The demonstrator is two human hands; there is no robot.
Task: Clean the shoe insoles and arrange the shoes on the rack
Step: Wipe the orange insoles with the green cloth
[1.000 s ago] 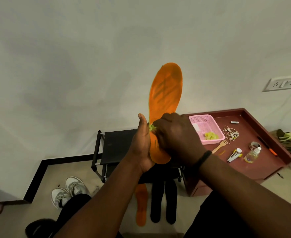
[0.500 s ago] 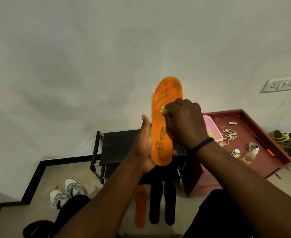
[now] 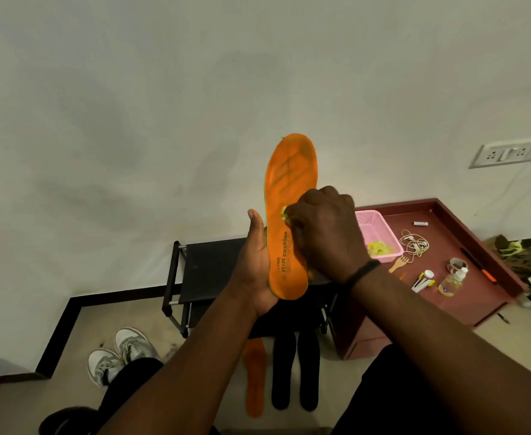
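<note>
One orange insole (image 3: 290,196), dark-smudged, gripped upright by left hand (image 3: 255,271); right hand (image 3: 326,233) pinches yellow cloth (image 3: 284,211).

Centre frame, the orange insole (image 3: 290,196) looks matt and foam-like; the pink basket (image 3: 371,221) at right — perforated plastic; the rack (image 3: 176,277) — black metal tubing, cloth shelf.

Your left hand (image 3: 256,274) grips orange insole (image 3: 290,196) upright by heel. Your right hand (image 3: 325,233) presses yellow cloth (image 3: 284,212) against insole mid-face. Second orange insole (image 3: 254,376), two black insoles (image 3: 295,370) flat on floor.
</note>
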